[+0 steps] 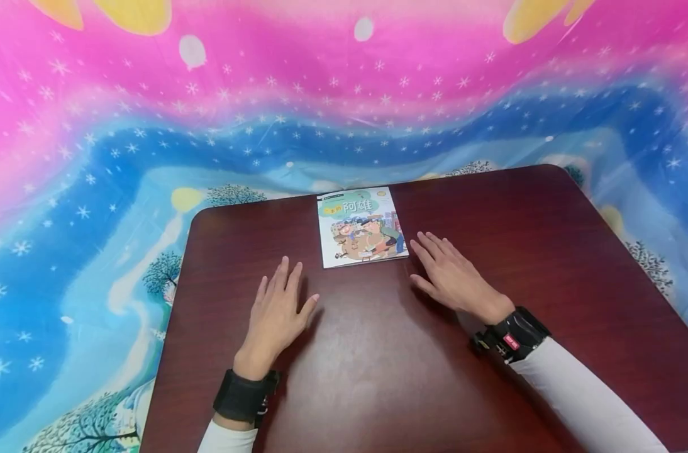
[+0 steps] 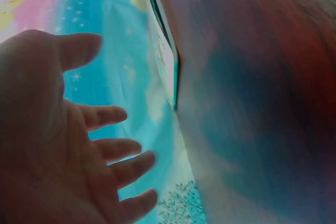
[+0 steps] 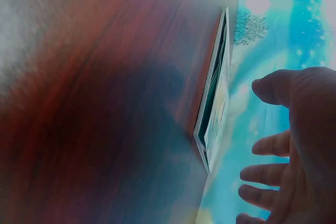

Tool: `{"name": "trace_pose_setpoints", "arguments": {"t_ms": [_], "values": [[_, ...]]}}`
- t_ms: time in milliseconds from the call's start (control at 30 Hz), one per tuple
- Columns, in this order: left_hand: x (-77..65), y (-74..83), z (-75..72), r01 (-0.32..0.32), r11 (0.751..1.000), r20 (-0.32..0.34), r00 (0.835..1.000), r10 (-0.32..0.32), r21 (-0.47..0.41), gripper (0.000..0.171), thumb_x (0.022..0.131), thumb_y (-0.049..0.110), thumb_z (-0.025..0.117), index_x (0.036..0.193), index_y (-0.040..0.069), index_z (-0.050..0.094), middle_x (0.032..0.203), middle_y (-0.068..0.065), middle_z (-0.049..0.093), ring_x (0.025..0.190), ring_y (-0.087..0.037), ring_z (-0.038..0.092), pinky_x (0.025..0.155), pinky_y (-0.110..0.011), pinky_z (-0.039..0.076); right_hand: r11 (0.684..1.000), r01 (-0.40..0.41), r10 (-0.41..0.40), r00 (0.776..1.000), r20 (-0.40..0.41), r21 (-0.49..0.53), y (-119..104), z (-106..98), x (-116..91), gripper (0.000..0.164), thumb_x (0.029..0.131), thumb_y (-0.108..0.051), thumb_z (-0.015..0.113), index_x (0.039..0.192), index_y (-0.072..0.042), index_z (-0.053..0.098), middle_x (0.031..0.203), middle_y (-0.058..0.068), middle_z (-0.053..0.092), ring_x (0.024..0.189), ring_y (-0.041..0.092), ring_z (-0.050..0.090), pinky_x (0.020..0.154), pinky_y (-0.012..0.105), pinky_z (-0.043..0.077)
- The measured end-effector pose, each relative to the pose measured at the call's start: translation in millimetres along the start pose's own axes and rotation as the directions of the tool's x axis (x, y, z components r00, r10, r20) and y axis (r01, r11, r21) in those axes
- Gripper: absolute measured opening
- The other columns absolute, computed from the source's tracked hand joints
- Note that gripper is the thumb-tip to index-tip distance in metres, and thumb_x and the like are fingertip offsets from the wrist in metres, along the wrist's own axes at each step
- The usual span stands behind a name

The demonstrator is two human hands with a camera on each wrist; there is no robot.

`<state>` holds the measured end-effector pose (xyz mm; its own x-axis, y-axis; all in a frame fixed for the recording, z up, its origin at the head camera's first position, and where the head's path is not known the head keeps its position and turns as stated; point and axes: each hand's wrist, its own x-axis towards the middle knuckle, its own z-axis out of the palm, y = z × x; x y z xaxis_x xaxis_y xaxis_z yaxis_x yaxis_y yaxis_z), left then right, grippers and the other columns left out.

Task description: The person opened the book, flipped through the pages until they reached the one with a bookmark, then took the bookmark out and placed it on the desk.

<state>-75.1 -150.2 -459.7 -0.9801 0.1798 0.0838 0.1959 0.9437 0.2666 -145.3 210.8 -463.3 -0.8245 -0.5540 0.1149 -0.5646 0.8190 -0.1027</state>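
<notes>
White sleeves [image 1: 590,393] come in over the near edge of the dark red-brown surface [image 1: 349,384], each ending at a black wrist strap [image 1: 243,395]. Beyond the straps, both forearms angle inward. The left hand [image 1: 273,318] points toward the far edge, its fingers long and slightly apart, thumb turned in and holding nothing. The right hand [image 1: 460,277] slants toward the far-left corner, likewise empty, fingers extended and thumb apart from them; its fingertips sit just beside the book, with no contact evident. Shadows beneath suggest that both hands hover. Farther on, the picture book [image 1: 362,228] lies closed, cover up, near the middle of the far edge, its pages parting slightly along the near side. The step in hand seems to be an approach from both sides; a next move would call for lowering the hands and bringing the fingers to its side edges. Behind hangs a pink-and-blue printed cloth [image 1: 299,75].
</notes>
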Motion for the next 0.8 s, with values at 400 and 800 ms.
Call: {"name": "trace_pose_setpoints", "arguments": {"t_ms": [400,800], "values": [[41.9,25.2,12.6,-0.173,0.981,0.182,0.966,0.186,-0.084,0.073,0.097,0.045,0.050,0.156,0.008,0.029,0.163,-0.020,0.017,0.150,-0.032,0.015,0.119,-0.045,0.019,0.990,0.132,-0.137,0.986,0.092,0.052,-9,5,34,0.071,0.096,-0.044,0.054,0.150,-0.001,0.039,0.154,0.023,0.036,0.143,0.037,0.031,0.114,0.052,0.027],[75.6,32.5,32.2,-0.137,0.991,0.350,0.927,0.132,-0.013,0.082,0.096,0.049,0.051,0.160,0.013,0.015,0.165,-0.018,0.000,0.151,-0.031,-0.001,0.120,-0.041,0.016,0.982,0.151,-0.169,0.972,0.163,0.116,-8,19,48,0.067,0.098,-0.039,0.052,0.152,-0.003,0.036,0.158,0.024,0.030,0.145,0.038,0.027,0.112,0.050,0.033]]}}
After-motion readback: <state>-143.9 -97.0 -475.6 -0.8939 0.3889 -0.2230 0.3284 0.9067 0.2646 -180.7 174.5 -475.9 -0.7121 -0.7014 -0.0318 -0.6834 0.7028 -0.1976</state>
